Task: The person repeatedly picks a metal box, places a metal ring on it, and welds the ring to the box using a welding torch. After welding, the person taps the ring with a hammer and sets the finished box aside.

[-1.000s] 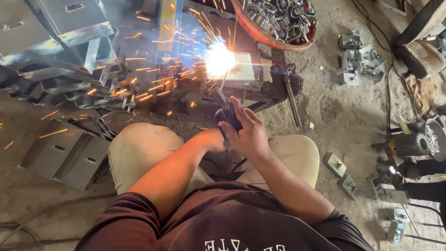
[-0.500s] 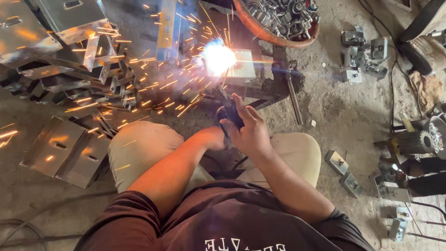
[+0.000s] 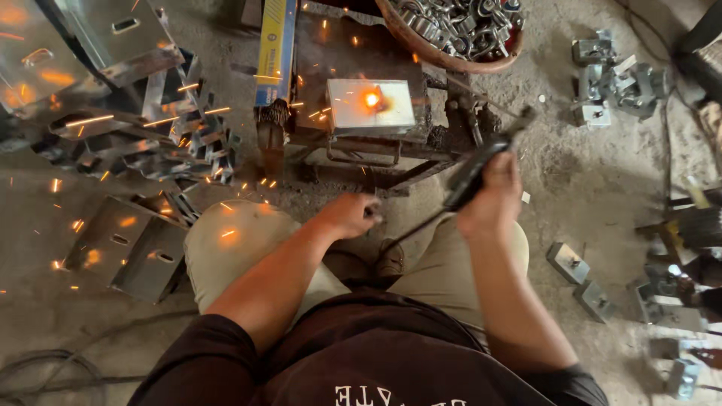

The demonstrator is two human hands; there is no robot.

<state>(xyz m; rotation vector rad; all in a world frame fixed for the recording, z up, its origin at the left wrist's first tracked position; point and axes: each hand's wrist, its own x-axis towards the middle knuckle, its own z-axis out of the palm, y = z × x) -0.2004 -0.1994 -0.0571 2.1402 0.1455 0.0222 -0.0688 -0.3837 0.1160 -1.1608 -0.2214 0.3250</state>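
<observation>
My right hand [image 3: 492, 201] grips a black welding electrode holder [image 3: 472, 171], lifted to the right of a dark metal stand [image 3: 376, 146]. A small pale steel plate [image 3: 370, 105] lies on the stand with an orange glowing spot near its middle. My left hand [image 3: 350, 216] rests as a closed fist above my left knee, in front of the stand; I cannot make out anything in it. A thin cable [image 3: 410, 229] runs down from the holder between my knees. A few sparks drift over the floor at the left.
A round basket [image 3: 421, 46] of shiny metal fittings sits behind the stand. A yellow and blue box [image 3: 276, 49] lies on the stand's left. Folded steel brackets [image 3: 128, 252] pile up at the left; small metal blocks [image 3: 570, 263] and clamps [image 3: 617, 75] litter the right.
The bright arc and heavy spark shower have stopped, leaving a glowing spot. My right hand pulled the holder back and to the right; my left hand came off it and dropped to my knee.
</observation>
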